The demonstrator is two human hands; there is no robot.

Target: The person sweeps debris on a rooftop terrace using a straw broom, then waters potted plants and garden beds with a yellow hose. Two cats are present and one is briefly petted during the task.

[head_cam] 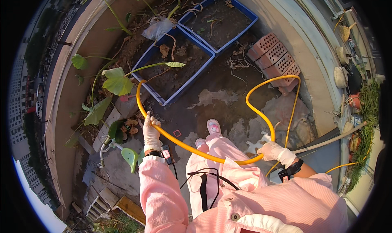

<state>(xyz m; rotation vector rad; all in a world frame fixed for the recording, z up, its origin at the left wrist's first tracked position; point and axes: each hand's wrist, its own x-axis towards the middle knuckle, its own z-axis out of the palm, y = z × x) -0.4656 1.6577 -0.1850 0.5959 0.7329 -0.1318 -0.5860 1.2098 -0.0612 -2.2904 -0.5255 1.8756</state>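
My gloved left hand (pixel 151 131) is closed around a yellow hose (pixel 196 152) a short way behind its end. That end curves up to the near left corner of a blue planter box (pixel 191 75) filled with dark soil. I cannot make out any water leaving it. At the right, my gloved right hand (pixel 272 151) grips the same hose, which sags between both hands before my waist. Past the right hand the hose loops up near a stack of perforated red bricks (pixel 275 59). A squash-like plant with a broad leaf (pixel 118 82) leans over the planter's left edge.
A second blue planter box (pixel 235 43) adjoins the first at the back. A crumpled plastic bag (pixel 157 27) lies by their left side. Low walls (pixel 72 76) curve along the left and right. A green seat (pixel 130 158) stands at left; a white and brown cat (pixel 257 142) appears partly behind my right hand.
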